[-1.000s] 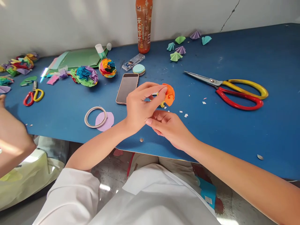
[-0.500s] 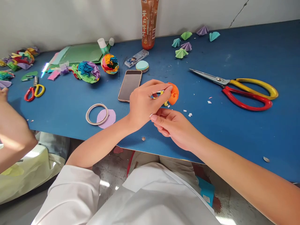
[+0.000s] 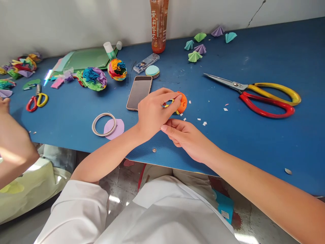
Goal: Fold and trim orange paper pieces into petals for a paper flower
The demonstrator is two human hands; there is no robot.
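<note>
My left hand (image 3: 155, 113) pinches an orange folded-paper piece (image 3: 183, 102) between thumb and fingertips, above the blue table. A bit of yellow paper (image 3: 173, 101) shows beside the orange, partly covered by the fingers. Just below, my right hand (image 3: 181, 135) is closed, thumb pressed to the fingers near the heel of my left hand. Whatever the right fingertips hold, if anything, is hidden. Small white paper scraps (image 3: 204, 123) lie to the right of the hands. Behind my left hand rests a phone (image 3: 139, 92).
Large scissors (image 3: 241, 87) with red and yellow handles lie at right. Left of my hands, a tape roll (image 3: 94, 126) overlaps a lilac paper disc (image 3: 119, 128). Paper balls (image 3: 93, 78), a glue stick (image 3: 109, 51), a bottle (image 3: 159, 27) and folded fans (image 3: 195, 56) stand behind. A co-worker's arm (image 3: 15, 145) is at far left.
The orange paper piece has shifted slightly left with my left hand. A white bit seen earlier at my right thumb tip no longer shows. My right hand stays nearly in place.
</note>
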